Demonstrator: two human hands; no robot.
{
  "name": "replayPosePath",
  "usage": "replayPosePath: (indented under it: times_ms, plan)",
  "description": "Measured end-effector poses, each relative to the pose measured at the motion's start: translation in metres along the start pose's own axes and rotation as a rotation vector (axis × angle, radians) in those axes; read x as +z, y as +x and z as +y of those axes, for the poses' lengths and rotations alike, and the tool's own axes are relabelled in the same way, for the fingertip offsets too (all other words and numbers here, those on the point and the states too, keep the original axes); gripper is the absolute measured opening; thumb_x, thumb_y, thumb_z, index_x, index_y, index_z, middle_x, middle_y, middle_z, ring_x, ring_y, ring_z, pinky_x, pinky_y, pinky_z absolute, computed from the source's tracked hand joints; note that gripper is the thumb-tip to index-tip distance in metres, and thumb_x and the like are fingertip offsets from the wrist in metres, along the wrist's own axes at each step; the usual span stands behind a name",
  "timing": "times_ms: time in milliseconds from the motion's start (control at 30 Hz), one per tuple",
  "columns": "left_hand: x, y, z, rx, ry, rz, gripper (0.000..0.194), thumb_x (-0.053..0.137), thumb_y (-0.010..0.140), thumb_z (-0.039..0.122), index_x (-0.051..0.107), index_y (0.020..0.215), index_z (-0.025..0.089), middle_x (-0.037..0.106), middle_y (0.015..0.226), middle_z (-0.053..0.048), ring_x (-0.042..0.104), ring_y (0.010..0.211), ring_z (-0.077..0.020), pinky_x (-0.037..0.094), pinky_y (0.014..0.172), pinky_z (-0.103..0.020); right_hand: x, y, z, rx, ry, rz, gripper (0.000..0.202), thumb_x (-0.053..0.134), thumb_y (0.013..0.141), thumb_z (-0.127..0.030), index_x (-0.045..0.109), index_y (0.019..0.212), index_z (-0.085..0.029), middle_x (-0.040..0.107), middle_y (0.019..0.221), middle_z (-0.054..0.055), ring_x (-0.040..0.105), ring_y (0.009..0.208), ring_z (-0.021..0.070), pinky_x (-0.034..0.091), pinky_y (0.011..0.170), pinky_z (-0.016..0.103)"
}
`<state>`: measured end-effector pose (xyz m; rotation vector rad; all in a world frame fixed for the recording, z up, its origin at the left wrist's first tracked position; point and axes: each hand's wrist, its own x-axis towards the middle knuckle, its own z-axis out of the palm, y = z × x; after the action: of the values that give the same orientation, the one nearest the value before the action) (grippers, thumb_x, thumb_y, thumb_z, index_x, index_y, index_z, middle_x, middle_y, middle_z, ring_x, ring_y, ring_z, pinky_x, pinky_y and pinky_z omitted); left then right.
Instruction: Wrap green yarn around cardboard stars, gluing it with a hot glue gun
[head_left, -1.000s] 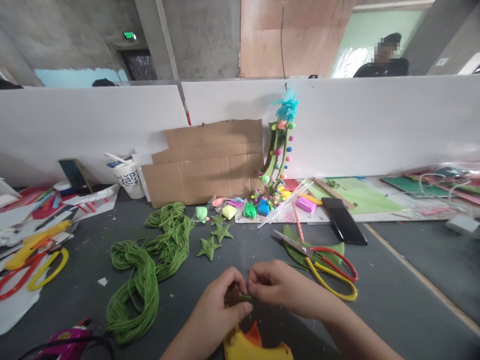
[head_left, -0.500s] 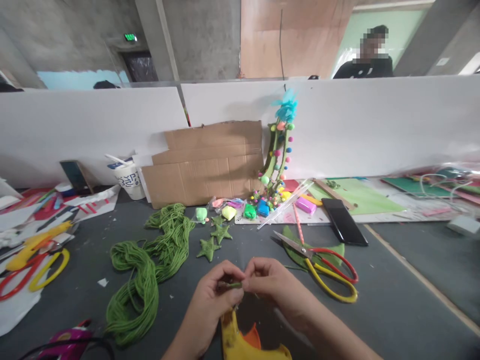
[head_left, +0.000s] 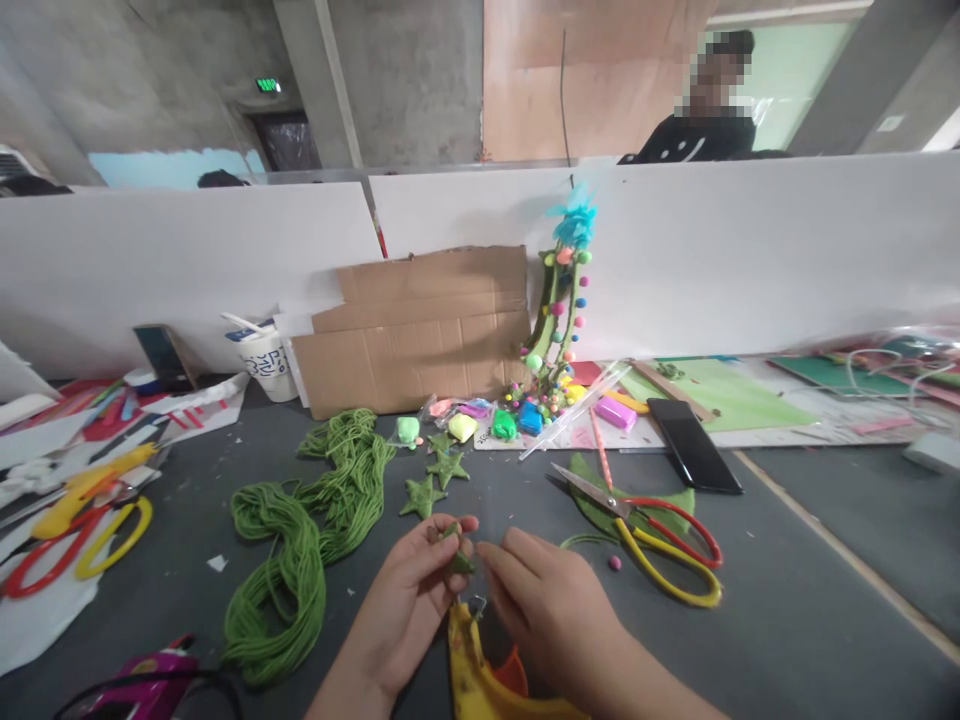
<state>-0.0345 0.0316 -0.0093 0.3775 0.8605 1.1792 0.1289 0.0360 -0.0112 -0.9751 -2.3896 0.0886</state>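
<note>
Near the front middle of the table, my left hand [head_left: 420,580] is closed on a small green felt piece [head_left: 459,553], pinched between thumb and fingers. Just to its right is my right hand [head_left: 532,590], its fingers pressed together close to the piece; whatever its fingertips hold is hidden. Below the hands lies a yellow hot glue gun [head_left: 472,670] with an orange trigger, its nozzle pointing up between my wrists. Two green felt stars [head_left: 422,496] rest beyond my left hand. A small pink ball [head_left: 615,563] sits right of my right hand.
Green yarn [head_left: 277,590] lies left of my hands. Scissors [head_left: 637,515] rest on green felt at the right, beside a black phone [head_left: 691,445]. Behind stand cardboard [head_left: 412,340] and a decorated green stem [head_left: 555,300]. A purple tool [head_left: 150,685] is at the front left.
My hands have parted slightly and the green piece shows more clearly in my left hand. My right hand has turned, uncovering the pink ball. The view has shifted slightly.
</note>
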Motion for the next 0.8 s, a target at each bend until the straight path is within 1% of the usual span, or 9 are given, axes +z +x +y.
replayPosePath:
  times_ms: [200,333,400,433,500,567,700,767,800]
  plan:
    - [0.003,-0.003,0.001,0.039,0.088,0.01,0.009,0.069,0.072,0.012,0.061,0.075,0.014,0.062,0.076,-0.003,0.053,0.061,-0.0077,0.041,0.049,-0.016,0.0,0.002,0.004,-0.05,-0.087,-0.181,0.014,0.053,0.079,-0.005,0.056,0.08,-0.018,0.055,0.071,0.001,0.048,0.059,0.0162,0.035,0.05,0.027]
    - [0.004,-0.003,0.003,0.14,0.15,0.029,0.008,0.068,0.074,0.012,0.061,0.076,0.015,0.061,0.074,0.0,0.051,0.061,-0.0076,0.043,0.053,-0.017,-0.018,0.006,0.003,0.125,-0.123,-0.114,0.017,0.053,0.077,-0.004,0.059,0.085,-0.018,0.059,0.088,0.006,0.055,0.08,0.0211,0.042,0.068,0.032]
    - [0.003,-0.002,0.005,0.166,0.163,0.031,0.007,0.067,0.076,0.011,0.061,0.077,0.015,0.062,0.074,-0.001,0.051,0.061,-0.0075,0.043,0.055,-0.017,-0.021,-0.001,0.001,0.17,-0.079,-0.18,0.014,0.058,0.074,-0.008,0.06,0.084,-0.018,0.06,0.086,0.006,0.057,0.078,0.0213,0.044,0.065,0.031]
    - [0.002,-0.002,0.005,0.168,0.162,0.025,0.007,0.066,0.076,0.011,0.061,0.077,0.015,0.062,0.075,-0.001,0.051,0.061,-0.0074,0.043,0.055,-0.017,-0.019,-0.008,0.0,0.163,-0.05,-0.249,0.012,0.061,0.071,-0.01,0.06,0.08,-0.018,0.061,0.08,0.004,0.058,0.07,0.0197,0.043,0.057,0.029]
    - [0.001,-0.002,0.006,0.158,0.145,-0.002,0.007,0.066,0.076,0.01,0.061,0.077,0.015,0.062,0.076,-0.002,0.052,0.062,-0.0077,0.044,0.056,-0.017,-0.006,-0.023,-0.003,0.052,0.001,-0.393,0.015,0.069,0.066,-0.018,0.061,0.079,-0.018,0.064,0.079,0.004,0.06,0.062,0.019,0.039,0.047,0.026]
    - [0.001,-0.003,0.007,0.132,0.114,-0.039,0.008,0.066,0.075,0.008,0.061,0.077,0.014,0.062,0.077,-0.003,0.052,0.063,-0.0081,0.043,0.055,-0.018,0.014,-0.038,-0.006,-0.015,-0.065,-0.394,0.01,0.064,0.07,-0.011,0.062,0.077,-0.018,0.065,0.077,0.003,0.06,0.057,0.0181,0.035,0.043,0.026]
    - [0.001,-0.003,0.006,0.075,0.046,-0.121,0.011,0.067,0.073,0.007,0.06,0.078,0.014,0.059,0.078,-0.003,0.052,0.062,-0.0073,0.041,0.05,-0.016,0.046,-0.051,-0.012,-0.039,-0.074,-0.358,0.012,0.06,0.07,-0.01,0.062,0.08,-0.017,0.065,0.082,0.006,0.062,0.065,0.0221,0.036,0.044,0.026]
    - [0.0,-0.004,0.006,0.06,0.013,-0.155,0.015,0.07,0.07,0.007,0.059,0.079,0.015,0.058,0.076,-0.002,0.052,0.061,-0.0073,0.039,0.049,-0.015,0.046,-0.05,-0.012,-0.023,-0.01,-0.42,0.016,0.058,0.069,-0.009,0.062,0.083,-0.015,0.066,0.084,0.007,0.062,0.067,0.0213,0.037,0.048,0.025]
    - [-0.001,-0.004,0.006,0.057,-0.003,-0.167,0.018,0.072,0.069,0.007,0.059,0.079,0.015,0.057,0.075,-0.002,0.052,0.061,-0.0072,0.039,0.048,-0.014,0.039,-0.048,-0.012,0.01,0.044,-0.465,0.018,0.057,0.068,-0.009,0.062,0.084,-0.014,0.066,0.083,0.008,0.061,0.066,0.0199,0.037,0.049,0.025]
